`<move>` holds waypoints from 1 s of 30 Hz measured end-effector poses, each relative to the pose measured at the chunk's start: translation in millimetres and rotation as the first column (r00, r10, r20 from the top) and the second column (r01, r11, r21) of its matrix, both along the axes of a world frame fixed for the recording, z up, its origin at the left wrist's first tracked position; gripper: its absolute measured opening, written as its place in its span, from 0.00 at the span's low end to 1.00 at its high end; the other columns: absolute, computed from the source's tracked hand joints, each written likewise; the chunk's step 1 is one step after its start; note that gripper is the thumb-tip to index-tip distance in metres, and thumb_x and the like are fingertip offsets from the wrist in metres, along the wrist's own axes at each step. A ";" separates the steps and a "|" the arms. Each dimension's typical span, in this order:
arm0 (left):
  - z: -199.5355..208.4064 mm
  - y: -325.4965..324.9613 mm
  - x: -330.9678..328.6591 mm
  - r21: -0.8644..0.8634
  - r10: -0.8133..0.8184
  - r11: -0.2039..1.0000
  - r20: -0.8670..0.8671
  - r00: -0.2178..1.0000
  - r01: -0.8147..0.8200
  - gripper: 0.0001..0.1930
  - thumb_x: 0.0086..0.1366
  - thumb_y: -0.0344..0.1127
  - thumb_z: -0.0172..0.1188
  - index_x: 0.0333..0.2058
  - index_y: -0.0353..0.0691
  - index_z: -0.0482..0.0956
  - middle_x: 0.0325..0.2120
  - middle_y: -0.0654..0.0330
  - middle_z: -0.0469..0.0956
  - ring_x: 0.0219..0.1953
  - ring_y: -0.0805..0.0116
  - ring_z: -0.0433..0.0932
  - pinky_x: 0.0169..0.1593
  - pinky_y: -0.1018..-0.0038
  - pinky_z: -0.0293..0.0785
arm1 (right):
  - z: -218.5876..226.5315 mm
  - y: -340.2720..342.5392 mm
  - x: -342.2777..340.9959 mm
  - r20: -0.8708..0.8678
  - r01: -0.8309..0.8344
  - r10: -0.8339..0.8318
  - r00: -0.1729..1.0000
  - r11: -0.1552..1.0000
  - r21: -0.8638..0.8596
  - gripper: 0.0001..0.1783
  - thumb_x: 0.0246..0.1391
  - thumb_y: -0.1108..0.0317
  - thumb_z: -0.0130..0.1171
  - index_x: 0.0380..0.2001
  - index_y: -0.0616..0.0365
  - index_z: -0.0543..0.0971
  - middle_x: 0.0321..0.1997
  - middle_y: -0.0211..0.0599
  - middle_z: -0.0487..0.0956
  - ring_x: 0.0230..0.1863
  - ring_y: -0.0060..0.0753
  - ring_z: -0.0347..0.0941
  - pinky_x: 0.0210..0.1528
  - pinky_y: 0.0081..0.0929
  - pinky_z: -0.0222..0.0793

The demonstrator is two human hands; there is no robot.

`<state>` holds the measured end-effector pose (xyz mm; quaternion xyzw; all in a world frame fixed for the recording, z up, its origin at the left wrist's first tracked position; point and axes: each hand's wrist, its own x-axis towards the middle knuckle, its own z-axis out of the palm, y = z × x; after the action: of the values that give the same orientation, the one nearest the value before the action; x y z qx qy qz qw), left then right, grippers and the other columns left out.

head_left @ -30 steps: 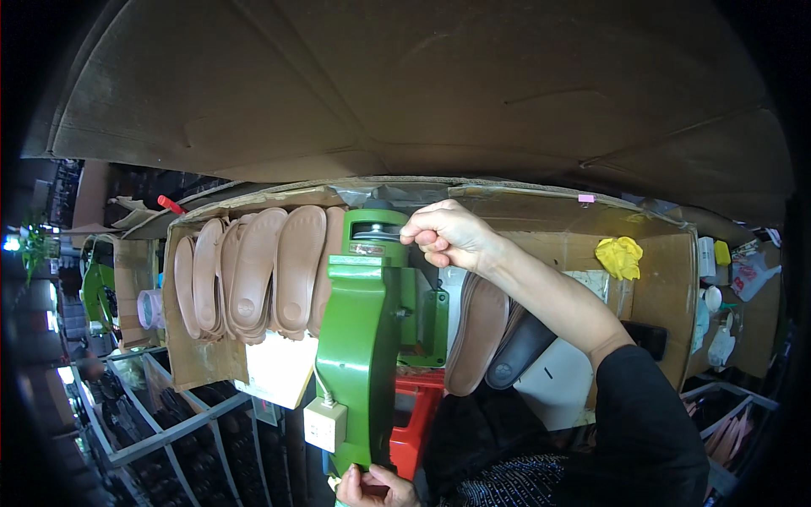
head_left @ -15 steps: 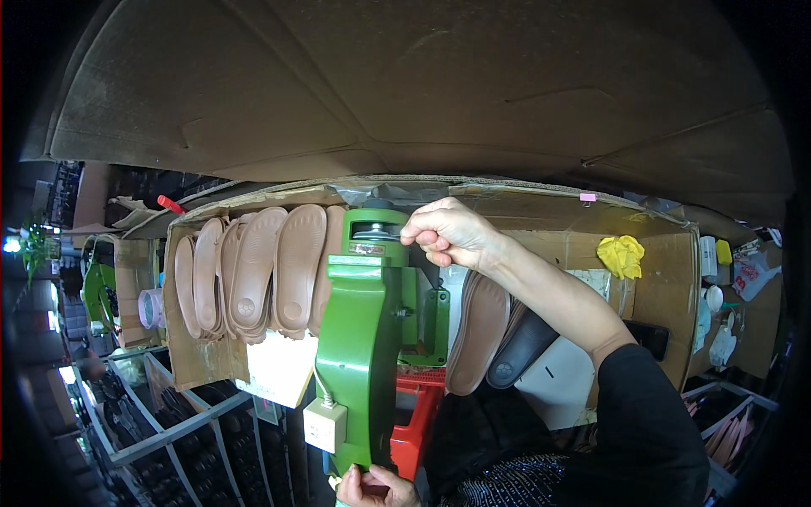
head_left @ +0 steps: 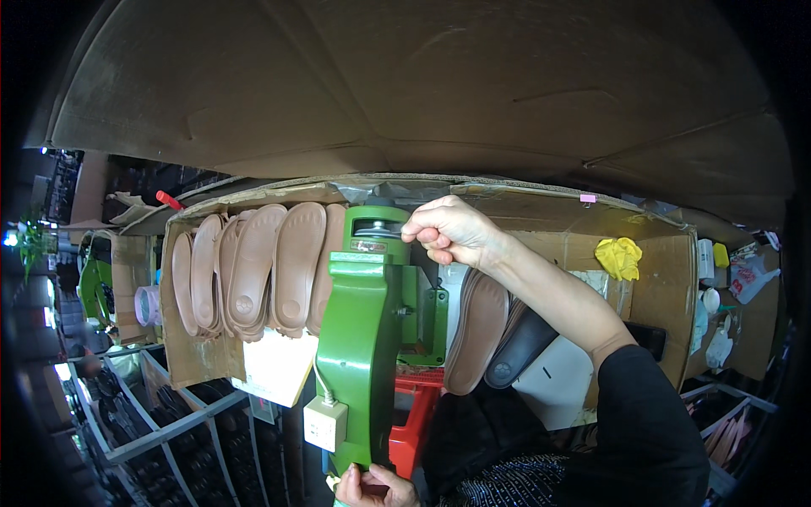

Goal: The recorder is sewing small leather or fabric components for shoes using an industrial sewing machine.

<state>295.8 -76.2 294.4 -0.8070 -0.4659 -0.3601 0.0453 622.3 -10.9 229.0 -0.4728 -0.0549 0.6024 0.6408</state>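
A green machine point(head_left: 359, 338) with a long curved body stands before me. At its far end a shiny metal wheel point(head_left: 377, 226) shows inside a slot. My right hand point(head_left: 452, 230) is closed, thumb and forefinger pinched at the right side of that slot; what lies between the fingertips is hidden. My left hand point(head_left: 372, 487) sits at the machine's near end with its fingers curled together, and I cannot make out what they hold. Brown shoe soles point(head_left: 297, 266) stand in a row left of the machine. More brown soles point(head_left: 476, 334) and a dark sole point(head_left: 519, 351) lean to its right.
Cardboard walls point(head_left: 498, 203) surround the work surface. A white switch box point(head_left: 325, 425) is fixed to the machine's left side. A red plastic stool or crate point(head_left: 414, 422) sits below. A yellow cloth point(head_left: 619, 258) and a black phone point(head_left: 646, 338) lie at right; racks point(head_left: 169, 422) stand lower left.
The view has shifted very slightly. Both hands stay in nearly the same places, and the metal wheel in the slot looks a little different.
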 end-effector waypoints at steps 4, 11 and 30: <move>-2.0 1.3 -2.1 0.013 -0.033 0.999 0.060 0.998 0.032 0.07 0.53 0.23 0.50 0.32 0.29 0.73 0.23 0.51 0.72 0.20 0.59 0.70 0.24 0.72 0.67 | 0.1 1.1 0.8 0.004 0.002 -0.002 1.000 1.000 -0.004 0.06 0.46 0.76 0.55 0.21 0.69 0.75 0.10 0.22 0.64 0.06 0.09 0.55 0.05 0.14 0.54; -0.3 -5.8 -10.4 -0.099 -0.042 0.994 -0.021 0.999 0.039 0.09 0.51 0.22 0.54 0.34 0.31 0.73 0.24 0.52 0.71 0.22 0.58 0.69 0.26 0.70 0.67 | 5.8 -3.6 0.1 0.050 0.011 -0.009 0.999 0.999 -0.042 0.06 0.47 0.76 0.55 0.21 0.68 0.75 0.10 0.22 0.65 0.08 0.09 0.55 0.06 0.14 0.55; -9.7 -41.6 -10.0 -0.621 0.207 0.300 0.783 0.586 0.724 0.17 0.59 0.24 0.51 0.47 0.28 0.66 0.36 0.54 0.72 0.35 0.70 0.74 0.36 0.80 0.73 | 16.9 -159.9 -183.4 -0.139 -0.334 0.396 0.908 0.882 0.332 0.15 0.58 0.65 0.49 0.30 0.70 0.72 0.14 0.29 0.68 0.10 0.20 0.65 0.12 0.15 0.62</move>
<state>285.8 -117.9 284.8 -0.5211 -0.3923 -0.3305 -0.6821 438.9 -170.8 245.9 -0.2869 -0.1686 0.7421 0.5818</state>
